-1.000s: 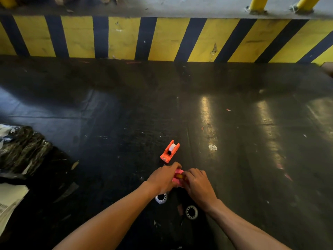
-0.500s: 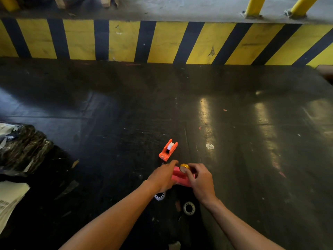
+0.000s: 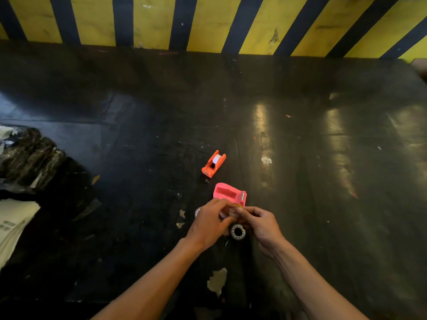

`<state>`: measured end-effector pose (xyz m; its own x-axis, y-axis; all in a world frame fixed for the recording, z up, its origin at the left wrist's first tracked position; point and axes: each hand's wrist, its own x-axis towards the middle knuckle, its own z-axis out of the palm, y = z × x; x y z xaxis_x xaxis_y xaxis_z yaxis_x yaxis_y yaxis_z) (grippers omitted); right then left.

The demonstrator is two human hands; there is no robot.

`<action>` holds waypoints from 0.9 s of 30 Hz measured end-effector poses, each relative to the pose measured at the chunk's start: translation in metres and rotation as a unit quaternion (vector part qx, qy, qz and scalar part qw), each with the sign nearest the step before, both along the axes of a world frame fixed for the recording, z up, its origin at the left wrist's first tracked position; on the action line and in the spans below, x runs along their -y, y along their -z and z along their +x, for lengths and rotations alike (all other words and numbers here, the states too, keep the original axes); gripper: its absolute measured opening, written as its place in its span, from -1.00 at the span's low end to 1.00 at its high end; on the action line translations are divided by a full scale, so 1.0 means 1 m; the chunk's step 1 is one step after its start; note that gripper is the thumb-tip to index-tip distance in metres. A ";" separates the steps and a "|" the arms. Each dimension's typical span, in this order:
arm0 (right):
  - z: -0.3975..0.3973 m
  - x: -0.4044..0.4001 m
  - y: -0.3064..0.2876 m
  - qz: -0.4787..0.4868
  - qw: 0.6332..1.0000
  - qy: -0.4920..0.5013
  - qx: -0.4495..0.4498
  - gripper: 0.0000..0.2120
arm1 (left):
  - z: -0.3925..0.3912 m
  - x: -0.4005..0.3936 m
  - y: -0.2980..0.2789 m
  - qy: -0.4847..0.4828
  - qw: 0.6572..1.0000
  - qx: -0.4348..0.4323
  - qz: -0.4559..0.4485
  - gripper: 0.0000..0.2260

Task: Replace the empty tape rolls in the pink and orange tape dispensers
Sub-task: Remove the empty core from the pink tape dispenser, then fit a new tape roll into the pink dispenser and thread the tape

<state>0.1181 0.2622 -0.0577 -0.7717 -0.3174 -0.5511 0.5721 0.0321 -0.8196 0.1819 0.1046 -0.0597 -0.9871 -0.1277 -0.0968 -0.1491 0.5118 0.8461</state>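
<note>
On the dark, scuffed floor (image 3: 300,204), below a yellow-and-black striped curb (image 3: 208,21): one pink tape dispenser (image 3: 227,193), its roll bay empty, lying just beyond the hands. One orange tape dispenser (image 3: 213,163), white roll seated inside, farther off and apart. Left hand (image 3: 209,224) and right hand (image 3: 262,224) meet fingertip to fingertip, pinching a small tape roll (image 3: 233,211) between them, mostly hidden. One clear tape roll (image 3: 238,231) flat on the floor under the hands. Black plastic bag (image 3: 27,158) and printed paper (image 3: 13,225) at far left.
</note>
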 end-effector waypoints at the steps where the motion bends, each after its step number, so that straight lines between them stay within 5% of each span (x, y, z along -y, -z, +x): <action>1: 0.003 -0.002 0.000 0.000 1.000 -0.003 -0.001 -0.77 | 0.003 -0.002 0.000 -0.004 1.000 -0.002 0.001 -0.76; 7: 0.019 -0.008 0.002 -0.014 0.997 0.050 0.050 -0.85 | 0.019 -0.010 0.004 -0.050 0.999 -0.013 0.006 -0.83; 9: 0.015 -0.013 0.013 0.076 0.993 0.093 -0.012 -0.89 | 0.024 -0.008 0.001 -0.094 0.995 -0.016 0.018 -0.84; 12: 0.007 -0.028 0.025 0.339 0.909 -0.003 -0.241 -0.91 | 0.031 -0.001 -0.004 -0.155 0.987 -0.016 0.049 -0.84; 17: 0.014 -0.052 0.041 0.454 0.809 -0.152 -0.341 -0.87 | 0.043 0.008 -0.015 -0.217 0.971 -0.015 0.096 -0.79; 22: 0.026 -0.032 0.026 0.425 0.823 -0.093 -0.366 -0.83 | 0.054 0.013 -0.018 -0.254 0.960 -0.019 0.115 -0.79; 25: 0.030 -0.002 0.019 0.422 0.851 -0.162 -0.267 -0.62 | 0.054 0.013 -0.021 -0.258 0.959 -0.017 0.119 -0.79; 27: 0.029 0.016 0.019 0.455 0.839 -0.227 -0.195 -0.42 | 0.051 0.012 -0.025 -0.254 0.959 -0.017 0.127 -0.78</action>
